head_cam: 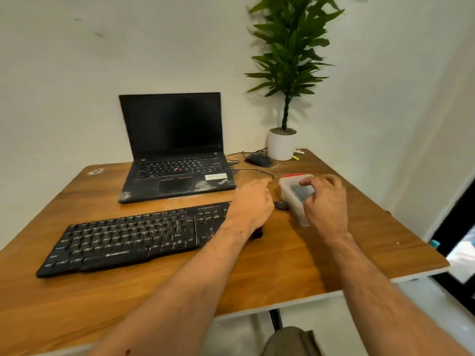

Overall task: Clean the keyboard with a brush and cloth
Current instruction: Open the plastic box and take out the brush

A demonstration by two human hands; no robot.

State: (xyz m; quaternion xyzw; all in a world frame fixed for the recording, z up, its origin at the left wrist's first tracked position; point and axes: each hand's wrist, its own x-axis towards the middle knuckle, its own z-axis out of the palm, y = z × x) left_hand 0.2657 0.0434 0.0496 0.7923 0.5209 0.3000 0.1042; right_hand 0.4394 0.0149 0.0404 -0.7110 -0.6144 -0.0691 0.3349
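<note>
- Presently the keyboard (136, 237) lies flat near the front-left edge of the table (282, 265), keys up, with pale dust visible between the keys; no brush or cloth touches it yet.
- The right hand (325, 201) rests on a clear plastic box (295, 199) near the right edge, fingers curled over its top and side, apparently to steady or open it. The box likely holds the cleaning tools; its contents are too blurred to name.
- The left hand (253, 201) hovers above the right end of the keyboard, just beside the box. Its fingers are bent, but whether they hold anything cannot be determined.
- A small dark object (281, 205) lies between the two hands; its identity is unclear.
- An open laptop (177, 155) sits behind the keyboard. A mouse (258, 160) and a potted plant (282, 145) occupy the back-right corner, apart from the working area.
- Judged stage: preparation, tools not yet in use.
</note>
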